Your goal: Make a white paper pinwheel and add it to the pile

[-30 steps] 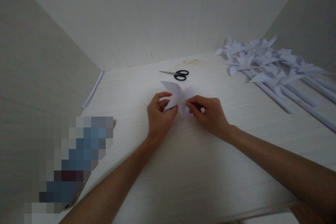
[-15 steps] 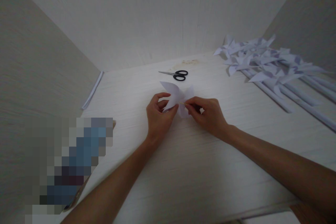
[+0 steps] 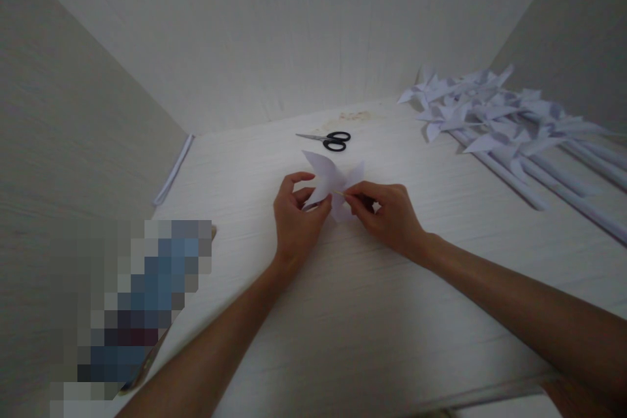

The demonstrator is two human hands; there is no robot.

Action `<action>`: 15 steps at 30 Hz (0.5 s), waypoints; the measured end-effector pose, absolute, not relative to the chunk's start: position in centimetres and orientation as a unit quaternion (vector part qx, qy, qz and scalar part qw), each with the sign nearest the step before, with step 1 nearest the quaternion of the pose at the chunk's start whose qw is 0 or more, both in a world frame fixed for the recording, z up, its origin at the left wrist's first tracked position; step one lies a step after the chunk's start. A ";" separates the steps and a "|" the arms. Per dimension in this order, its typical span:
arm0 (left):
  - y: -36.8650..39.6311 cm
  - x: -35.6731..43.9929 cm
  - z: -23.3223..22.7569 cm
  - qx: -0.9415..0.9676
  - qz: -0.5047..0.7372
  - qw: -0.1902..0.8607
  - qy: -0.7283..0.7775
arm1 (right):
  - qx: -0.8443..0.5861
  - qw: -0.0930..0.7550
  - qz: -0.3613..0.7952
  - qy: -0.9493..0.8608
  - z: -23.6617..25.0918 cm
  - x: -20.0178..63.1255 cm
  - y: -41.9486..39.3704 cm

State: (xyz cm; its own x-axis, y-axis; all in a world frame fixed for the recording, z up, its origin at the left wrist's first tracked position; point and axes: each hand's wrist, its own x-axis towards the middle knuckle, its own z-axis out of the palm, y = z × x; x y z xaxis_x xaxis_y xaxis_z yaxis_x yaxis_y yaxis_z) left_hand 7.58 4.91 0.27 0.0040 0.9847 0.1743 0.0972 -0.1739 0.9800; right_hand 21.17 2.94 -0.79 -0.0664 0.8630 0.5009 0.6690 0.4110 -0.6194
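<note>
A white folded paper pinwheel head [image 3: 329,173] is held just above the white table [image 3: 372,313] at its middle. My left hand [image 3: 294,215] pinches the paper's left side between thumb and fingers. My right hand [image 3: 386,215] pinches a thin wooden stick [image 3: 339,193] whose tip touches the paper's centre. Part of the paper is hidden behind my fingers.
Black-handled scissors [image 3: 327,139] lie behind the hands. Several finished white paper pinwheels on rolled paper sticks [image 3: 494,121] lie piled at the right rear. A rolled paper stick [image 3: 172,170] rests along the left wall. A blurred-out patch [image 3: 132,307] covers the lower left.
The hands and paper have barely shifted; my right hand has edged slightly left with the stick toward the paper's centre.
</note>
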 end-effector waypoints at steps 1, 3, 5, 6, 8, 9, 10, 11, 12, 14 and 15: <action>4.9 7.6 0.2 0.565 0.519 0.427 0.479 | -0.530 0.431 0.112 -0.721 -0.8 21.2 2.9; 4.9 7.6 0.2 0.567 0.519 0.427 0.476 | -0.528 0.434 0.111 -0.721 -0.8 21.2 2.9; 4.9 7.6 0.1 0.572 0.517 0.427 0.473 | -0.526 0.436 0.114 -0.722 -0.8 21.3 2.9; 4.9 7.6 0.1 0.573 0.516 0.426 0.473 | -0.526 0.436 0.116 -0.721 -0.8 21.3 2.9; 4.9 7.6 0.2 0.575 0.515 0.426 0.472 | -0.527 0.434 0.120 -0.721 -0.8 21.3 3.0; 4.9 7.6 0.2 0.575 0.515 0.425 0.473 | -0.528 0.432 0.120 -0.721 -0.8 21.3 3.0; 4.9 7.5 0.2 0.575 0.515 0.424 0.473 | -0.528 0.430 0.120 -0.722 -0.8 21.3 3.0; 4.9 7.5 0.2 0.576 0.517 0.421 0.474 | -0.528 0.429 0.119 -0.723 -0.8 21.3 3.0; 5.0 7.5 0.2 0.576 0.519 0.416 0.475 | -0.527 0.429 0.119 -0.724 -0.8 21.2 3.0; 5.1 7.4 0.1 0.579 0.522 0.405 0.478 | -0.526 0.431 0.117 -0.724 -0.9 21.2 3.1; 5.1 7.4 0.1 0.580 0.522 0.401 0.480 | -0.525 0.432 0.115 -0.724 -0.9 21.2 3.1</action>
State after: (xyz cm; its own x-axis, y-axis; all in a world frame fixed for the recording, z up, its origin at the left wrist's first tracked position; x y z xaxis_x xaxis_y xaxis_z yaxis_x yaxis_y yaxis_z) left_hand 7.36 5.14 0.08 -0.0069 0.9753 0.2208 0.1381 -0.2177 0.9662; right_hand 21.17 3.06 -0.90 -0.0755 0.8605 0.5039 0.6613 0.4214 -0.6206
